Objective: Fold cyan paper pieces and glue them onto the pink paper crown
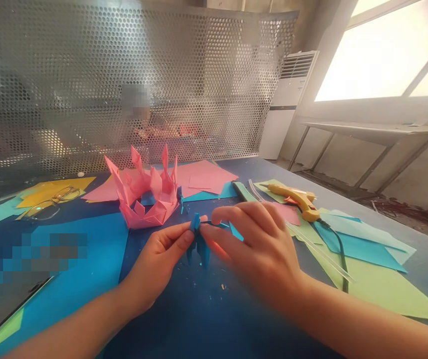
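Note:
My left hand point(157, 264) pinches a small blue folded paper piece point(200, 249) between thumb and index finger. Two pointed flaps of this piece hang down below the fingertips. On its other side, my right hand point(259, 244) is closed in, its thumb at the top of the folds and its index finger bent over. A thin blue strip shows between the right fingers; whether it belongs to the same piece I cannot tell. Just beyond my left hand stands a pink folded-paper crown point(148, 212) with tall points.
To the right lie a yellow glue gun point(300, 199), clear glue sticks point(322, 259) and green paper sheets point(389, 291). At left are a blue sheet point(98, 249), glasses point(51, 202) and a dark-screened device point(8, 304). A perforated metal screen point(206, 89) stands behind the table.

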{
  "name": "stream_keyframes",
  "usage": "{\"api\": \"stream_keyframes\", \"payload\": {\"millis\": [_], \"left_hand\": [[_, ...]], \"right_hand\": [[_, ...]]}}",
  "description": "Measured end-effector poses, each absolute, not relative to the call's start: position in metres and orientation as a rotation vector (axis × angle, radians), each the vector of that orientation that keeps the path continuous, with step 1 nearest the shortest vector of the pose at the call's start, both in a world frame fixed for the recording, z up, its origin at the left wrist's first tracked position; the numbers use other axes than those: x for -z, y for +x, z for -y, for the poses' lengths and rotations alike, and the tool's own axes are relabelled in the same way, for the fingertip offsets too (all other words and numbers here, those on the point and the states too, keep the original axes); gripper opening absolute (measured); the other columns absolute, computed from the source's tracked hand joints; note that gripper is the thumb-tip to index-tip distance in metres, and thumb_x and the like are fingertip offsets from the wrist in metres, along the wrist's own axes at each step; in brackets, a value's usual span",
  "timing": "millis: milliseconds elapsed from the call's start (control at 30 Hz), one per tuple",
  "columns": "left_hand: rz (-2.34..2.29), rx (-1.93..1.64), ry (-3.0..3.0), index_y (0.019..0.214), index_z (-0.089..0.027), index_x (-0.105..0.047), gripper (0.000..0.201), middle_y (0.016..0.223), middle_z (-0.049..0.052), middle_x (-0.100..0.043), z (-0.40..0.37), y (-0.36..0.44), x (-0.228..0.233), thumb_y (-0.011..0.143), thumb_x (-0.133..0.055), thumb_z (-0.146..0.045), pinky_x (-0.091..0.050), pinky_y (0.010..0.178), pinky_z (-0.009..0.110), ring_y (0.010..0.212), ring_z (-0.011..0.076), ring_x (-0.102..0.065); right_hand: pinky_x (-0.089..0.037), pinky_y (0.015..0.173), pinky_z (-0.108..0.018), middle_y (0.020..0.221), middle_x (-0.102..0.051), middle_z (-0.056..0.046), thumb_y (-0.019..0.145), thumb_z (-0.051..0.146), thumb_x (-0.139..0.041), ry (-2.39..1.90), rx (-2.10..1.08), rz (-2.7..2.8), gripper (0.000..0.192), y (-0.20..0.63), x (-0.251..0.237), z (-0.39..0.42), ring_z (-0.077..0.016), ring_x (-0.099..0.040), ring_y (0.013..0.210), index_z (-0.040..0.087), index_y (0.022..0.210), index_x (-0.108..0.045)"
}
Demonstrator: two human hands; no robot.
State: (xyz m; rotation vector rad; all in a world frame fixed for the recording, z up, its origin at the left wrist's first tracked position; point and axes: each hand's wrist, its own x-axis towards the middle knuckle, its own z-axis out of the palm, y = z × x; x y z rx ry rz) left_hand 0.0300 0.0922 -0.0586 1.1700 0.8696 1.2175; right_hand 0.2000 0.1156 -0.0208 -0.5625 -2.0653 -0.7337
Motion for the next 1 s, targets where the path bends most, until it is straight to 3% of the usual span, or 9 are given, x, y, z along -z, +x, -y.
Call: {"api": "stream_keyframes", "payload": {"millis": [267,433,533,667,867,1000], "left_hand": [[-0.921,-1.277,1.085,0.1,-0.032,-0.072,0.026,0.096,-0.003,-0.074,-0.094,0.03,0.056,0.074,-0.073,-0.037,-0.044,0.092,0.025,0.104,0.0159,-0.061],[-0.999,-1.321,1.052,0.099,-0.026,-0.072,0.026,0.09,-0.002,-0.073,-0.093,0.033,0.054,0.077,-0.069,-0.041,-0.045,0.084,0.025,0.09,0.0144,-0.061],[-1.073,-1.315,1.087,0.099,-0.023,-0.069,0.029,0.085,-0.001,-0.071,-0.093,0.033,0.056,0.08,-0.064,-0.045,-0.045,0.08,0.024,0.082,0.0127,-0.059],[-1.19,-1.302,1.22,0.092,-0.022,-0.063,0.024,0.075,-0.003,-0.063,-0.091,0.033,0.057,0.087,-0.053,-0.044,-0.043,0.073,0.024,0.073,0.0119,-0.054],[-1.314,-1.14,1.369,0.079,-0.022,-0.051,0.022,0.066,-0.006,-0.052,-0.086,0.032,0.052,0.09,-0.043,-0.039,-0.039,0.067,0.024,0.067,0.0125,-0.048],[-1.235,-1.048,1.479,0.078,-0.022,-0.048,0.017,0.067,-0.006,-0.046,-0.086,0.03,0.049,0.089,-0.044,-0.035,-0.037,0.066,0.024,0.066,0.0119,-0.043]], "right_hand": [[-0.04,0.073,-0.032,0.089,-0.065,-0.008,0.09,0.007,-0.044,-0.636,0.68,2.166,0.026,0.195,0.031,-0.111,-0.0206,-0.046,0.083,0.016,0.088,-0.069],[-0.048,0.078,-0.035,0.101,-0.056,-0.011,0.086,0.01,-0.051,-0.579,0.257,2.219,0.02,0.196,0.027,-0.117,-0.0213,-0.049,0.093,0.015,0.096,-0.067],[-0.051,0.08,-0.035,0.104,-0.053,-0.011,0.08,0.006,-0.051,-0.536,-0.032,2.182,0.028,0.199,0.021,-0.12,-0.0189,-0.054,0.094,0.016,0.103,-0.064],[-0.052,0.077,-0.029,0.099,-0.059,-0.007,0.074,-0.002,-0.048,-0.541,-0.338,2.283,0.038,0.201,0.019,-0.128,-0.0143,-0.059,0.088,0.018,0.105,-0.06],[-0.05,0.071,-0.022,0.081,-0.068,0.0,0.081,0.013,-0.065,-0.529,-0.637,2.403,0.009,0.207,0.017,-0.143,-0.0105,-0.062,0.073,0.018,0.089,-0.065],[-0.051,0.065,-0.022,0.07,-0.069,0.002,0.072,0.013,-0.075,-0.567,-0.807,2.328,0.009,0.209,0.012,-0.148,-0.0107,-0.063,0.066,0.017,0.074,-0.067]]}}
